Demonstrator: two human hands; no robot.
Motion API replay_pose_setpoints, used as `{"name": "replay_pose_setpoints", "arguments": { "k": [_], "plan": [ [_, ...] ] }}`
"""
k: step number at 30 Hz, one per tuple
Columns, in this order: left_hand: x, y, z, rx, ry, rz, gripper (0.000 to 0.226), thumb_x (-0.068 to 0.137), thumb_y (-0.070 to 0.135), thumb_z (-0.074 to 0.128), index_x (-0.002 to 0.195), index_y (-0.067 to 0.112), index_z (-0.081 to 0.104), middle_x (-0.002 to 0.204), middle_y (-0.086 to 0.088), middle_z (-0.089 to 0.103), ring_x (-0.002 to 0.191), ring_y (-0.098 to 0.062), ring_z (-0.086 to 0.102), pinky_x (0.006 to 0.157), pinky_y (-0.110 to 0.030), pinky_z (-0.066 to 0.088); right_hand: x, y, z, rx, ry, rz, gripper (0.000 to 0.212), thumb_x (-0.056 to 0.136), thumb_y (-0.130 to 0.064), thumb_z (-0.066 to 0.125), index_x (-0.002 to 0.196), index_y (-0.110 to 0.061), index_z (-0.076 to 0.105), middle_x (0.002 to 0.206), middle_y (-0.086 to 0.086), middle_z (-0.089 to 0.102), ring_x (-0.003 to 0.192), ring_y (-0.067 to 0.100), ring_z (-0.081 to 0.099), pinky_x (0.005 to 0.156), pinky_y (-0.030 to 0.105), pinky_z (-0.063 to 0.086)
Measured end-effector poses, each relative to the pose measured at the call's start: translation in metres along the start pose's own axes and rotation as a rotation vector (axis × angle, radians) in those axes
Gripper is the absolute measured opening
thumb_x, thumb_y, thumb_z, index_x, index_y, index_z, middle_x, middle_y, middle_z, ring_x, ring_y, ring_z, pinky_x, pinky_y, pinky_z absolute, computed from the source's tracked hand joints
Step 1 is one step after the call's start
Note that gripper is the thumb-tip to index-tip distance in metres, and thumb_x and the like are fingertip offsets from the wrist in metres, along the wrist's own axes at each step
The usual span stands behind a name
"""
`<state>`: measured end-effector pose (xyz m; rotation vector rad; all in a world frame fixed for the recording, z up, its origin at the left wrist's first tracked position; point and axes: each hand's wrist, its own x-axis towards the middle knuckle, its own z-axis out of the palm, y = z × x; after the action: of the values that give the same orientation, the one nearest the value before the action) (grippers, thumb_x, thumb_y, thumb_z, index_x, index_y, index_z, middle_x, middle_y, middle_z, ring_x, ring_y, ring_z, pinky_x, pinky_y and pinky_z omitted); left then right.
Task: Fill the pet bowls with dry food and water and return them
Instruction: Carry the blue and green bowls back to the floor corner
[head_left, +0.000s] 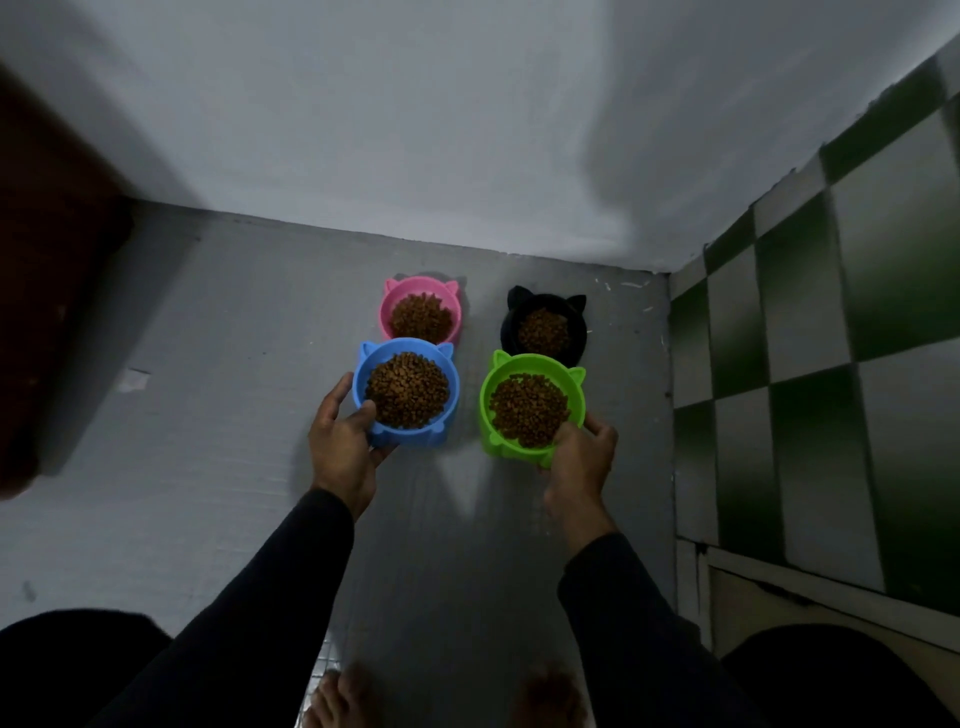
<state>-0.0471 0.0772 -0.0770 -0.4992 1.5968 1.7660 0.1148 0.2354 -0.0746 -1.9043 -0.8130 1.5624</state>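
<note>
Several cat-eared bowls of brown dry food sit on the grey floor near the wall. My left hand (343, 441) grips the near left rim of the blue bowl (363, 364), thumb over the edge. My right hand (579, 457) grips the near right rim of the green bowl (491, 384), thumb inside the rim on the kibble. Behind them stand a pink bowl (387, 306) and a black bowl (511, 322), each with food. The blue bowl touches the pink one; the green bowl overlaps the front of the black one.
A white wall (415, 130) runs just behind the bowls. A green-and-white checkered tiled wall (831, 338) closes the right side. A dark brown piece of furniture (47, 291) stands at the left. My bare feet (337, 696) show at the bottom.
</note>
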Motion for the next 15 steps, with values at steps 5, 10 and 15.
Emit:
{"name": "replay_pose_setpoints", "arguments": {
  "k": [5,10,15],
  "plan": [
    [0.019,-0.026,-0.013,0.024,0.035,-0.049,0.052,0.102,0.004,0.057,0.145,0.032,0.053,0.136,-0.014,0.063,0.119,-0.037,0.065,0.073,-0.042,0.058,0.024,0.019,-0.009,-0.076,0.023,0.004,0.038,0.081,-0.001,0.053,0.114,-0.021,0.054,0.107,0.01,0.063,0.089,0.027,0.065,0.077,0.052,0.061],
    [0.03,-0.043,-0.024,0.035,0.05,-0.098,0.06,0.101,0.003,0.058,0.152,0.032,0.045,0.139,-0.013,0.061,0.12,-0.035,0.063,0.076,-0.042,0.057,0.044,0.037,-0.014,-0.138,0.028,0.059,0.037,0.081,-0.007,0.055,0.113,-0.024,0.052,0.099,0.002,0.06,0.091,0.031,0.065,0.076,0.062,0.058],
    [0.04,-0.053,-0.032,0.044,0.04,-0.138,0.052,0.099,0.005,0.059,0.148,0.024,0.051,0.136,-0.013,0.063,0.118,-0.035,0.065,0.07,-0.04,0.06,0.054,0.044,-0.015,-0.176,0.017,0.074,0.041,0.078,-0.007,0.053,0.115,-0.024,0.051,0.102,0.004,0.058,0.093,0.032,0.064,0.077,0.063,0.058]
  ]
}}
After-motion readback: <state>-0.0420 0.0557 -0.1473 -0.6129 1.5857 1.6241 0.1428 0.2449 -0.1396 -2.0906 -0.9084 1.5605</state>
